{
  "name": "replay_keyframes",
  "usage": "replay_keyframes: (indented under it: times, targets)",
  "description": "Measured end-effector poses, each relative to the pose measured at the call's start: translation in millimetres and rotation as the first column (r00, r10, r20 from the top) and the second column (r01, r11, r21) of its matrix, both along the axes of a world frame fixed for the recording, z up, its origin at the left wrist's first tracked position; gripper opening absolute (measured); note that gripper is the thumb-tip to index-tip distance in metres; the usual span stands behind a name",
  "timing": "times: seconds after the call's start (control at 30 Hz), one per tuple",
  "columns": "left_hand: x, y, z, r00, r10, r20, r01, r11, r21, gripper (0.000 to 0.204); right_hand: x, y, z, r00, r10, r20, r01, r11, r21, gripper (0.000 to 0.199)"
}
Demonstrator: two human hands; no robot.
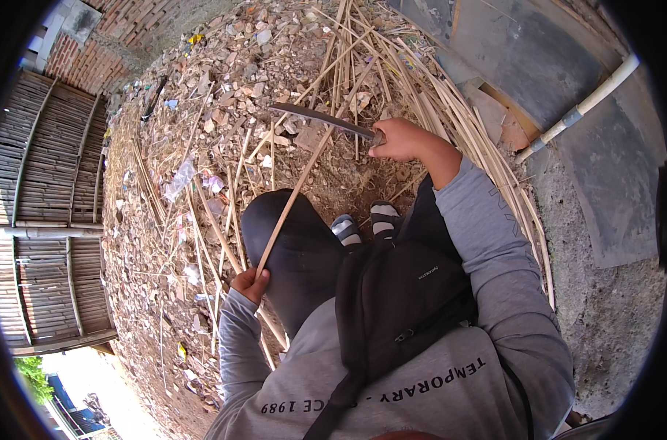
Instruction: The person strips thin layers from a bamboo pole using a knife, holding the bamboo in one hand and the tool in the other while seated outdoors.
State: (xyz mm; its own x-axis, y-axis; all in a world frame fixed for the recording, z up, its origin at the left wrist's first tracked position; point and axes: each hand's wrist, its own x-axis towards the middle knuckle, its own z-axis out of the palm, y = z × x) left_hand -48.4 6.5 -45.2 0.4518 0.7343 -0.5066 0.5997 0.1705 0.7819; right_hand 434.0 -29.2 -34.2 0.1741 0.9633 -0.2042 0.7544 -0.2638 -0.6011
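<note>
My right hand (pixel 399 140) is closed round the handle of a machete (pixel 311 114), its long dark blade pointing left with a slightly curved tip. Lower on the left, my left hand (pixel 251 284) grips a long, thin bamboo strip (pixel 292 198). The strip slants up and away across my left knee to the machete blade. Where they cross, I cannot tell whether blade and strip touch. More split bamboo strips (pixel 227 238) lie on the ground beside my left leg, partly behind my left hand.
A long pile of bamboo strips (pixel 458 117) runs down the right side, by dark panels (pixel 520 59) and a pale pole (pixel 594 95). Rubble and litter (pixel 231 95) cover the ground ahead. A slatted bamboo wall (pixel 48 154) stands at left. A black bag (pixel 399 308) hangs at my front.
</note>
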Motion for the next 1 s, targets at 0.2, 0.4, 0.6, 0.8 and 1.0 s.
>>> replay_keyframes:
  times: [0.2,0.4,0.6,0.8,1.0]
  targets:
    - [3,-2,1,0.999,0.035,-0.028,-0.035,0.999,0.012,0.032,-1,0,1,0.999,0.028,0.018,-0.029,1.0,0.009,0.054]
    - [14,-14,28,0.966,-0.053,-0.255,0.13,0.946,0.297,0.037,-3,6,0,0.996,0.042,0.082,-0.041,0.999,-0.02,0.049]
    - [44,-20,67,0.842,-0.11,-0.528,0.36,0.844,0.398,0.051,-8,-1,8,0.99,-0.049,0.13,0.06,0.995,-0.082,0.044]
    - [42,-26,70,0.796,-0.145,-0.588,0.44,0.805,0.398,0.052,-7,2,-6,0.997,-0.082,-0.014,0.083,0.986,0.142,0.047]
    - [51,-29,79,0.774,-0.136,-0.618,0.418,0.843,0.338,0.053,-13,1,4,0.947,-0.226,-0.228,0.264,0.953,0.152,0.051]
